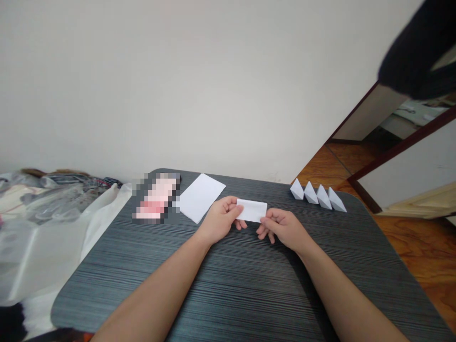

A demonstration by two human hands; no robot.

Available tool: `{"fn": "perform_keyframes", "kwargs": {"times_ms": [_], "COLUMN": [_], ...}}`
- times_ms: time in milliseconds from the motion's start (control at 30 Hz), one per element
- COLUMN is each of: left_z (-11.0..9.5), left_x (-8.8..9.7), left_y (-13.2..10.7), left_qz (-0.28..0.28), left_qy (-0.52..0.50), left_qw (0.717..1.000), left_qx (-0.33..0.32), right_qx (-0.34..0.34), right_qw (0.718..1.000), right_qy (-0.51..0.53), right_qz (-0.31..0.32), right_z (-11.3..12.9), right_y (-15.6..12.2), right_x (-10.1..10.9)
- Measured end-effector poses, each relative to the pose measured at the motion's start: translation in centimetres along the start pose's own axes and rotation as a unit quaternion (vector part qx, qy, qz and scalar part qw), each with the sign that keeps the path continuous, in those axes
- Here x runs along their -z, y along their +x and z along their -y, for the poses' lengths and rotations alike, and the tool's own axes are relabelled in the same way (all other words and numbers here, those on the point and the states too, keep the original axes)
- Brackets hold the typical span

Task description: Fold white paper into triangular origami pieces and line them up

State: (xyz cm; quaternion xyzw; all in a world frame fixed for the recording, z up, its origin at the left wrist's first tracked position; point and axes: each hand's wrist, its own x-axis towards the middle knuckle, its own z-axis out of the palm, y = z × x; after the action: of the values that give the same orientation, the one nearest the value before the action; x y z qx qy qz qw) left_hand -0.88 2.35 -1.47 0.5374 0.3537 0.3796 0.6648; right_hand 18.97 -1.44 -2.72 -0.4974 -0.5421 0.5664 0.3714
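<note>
A small folded rectangle of white paper [252,210] is held above the dark table between both hands. My left hand [225,216] pinches its left end, thumb on the face and fingers curled behind. My right hand [280,224] grips the lower right corner between thumb and index finger, with the other fingers hanging loosely below. Left of my hands lies a stack of flat white paper [201,197]. To the right, several folded white paper shapes [310,194] with pointed tops stand in a row near the table's back edge.
The dark wood-grain table [245,294] has its back edge near a pale wall [213,85]. A blurred-out pink and white object [156,197] rests at the back left. Clear plastic bags [46,228] heap up beyond the left edge. A dark object [416,52] intrudes at upper right.
</note>
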Motion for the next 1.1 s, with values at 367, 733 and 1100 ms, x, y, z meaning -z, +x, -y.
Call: {"fn": "perform_keyframes", "kwargs": {"times_ms": [367, 733, 1100], "left_z": [-0.18, 0.18, 0.78], "left_x": [0.0, -0.04, -0.23], "left_y": [-0.04, -0.11, -0.14], "left_qz": [0.003, 0.034, 0.06], "left_qy": [-0.008, -0.035, -0.027], "left_qw": [1.0, 0.999, 0.995], "left_qx": [-0.001, 0.009, 0.072], "right_qx": [0.012, 0.025, 0.027], "right_qw": [1.0, 0.999, 0.999], "right_qy": [-0.01, -0.024, -0.021], "right_qz": [0.01, 0.003, 0.006], "right_z": [-0.01, -0.15, -0.25], "right_y": [-0.02, -0.07, 0.0], "right_x": [0.22, 0.18, 0.13]}}
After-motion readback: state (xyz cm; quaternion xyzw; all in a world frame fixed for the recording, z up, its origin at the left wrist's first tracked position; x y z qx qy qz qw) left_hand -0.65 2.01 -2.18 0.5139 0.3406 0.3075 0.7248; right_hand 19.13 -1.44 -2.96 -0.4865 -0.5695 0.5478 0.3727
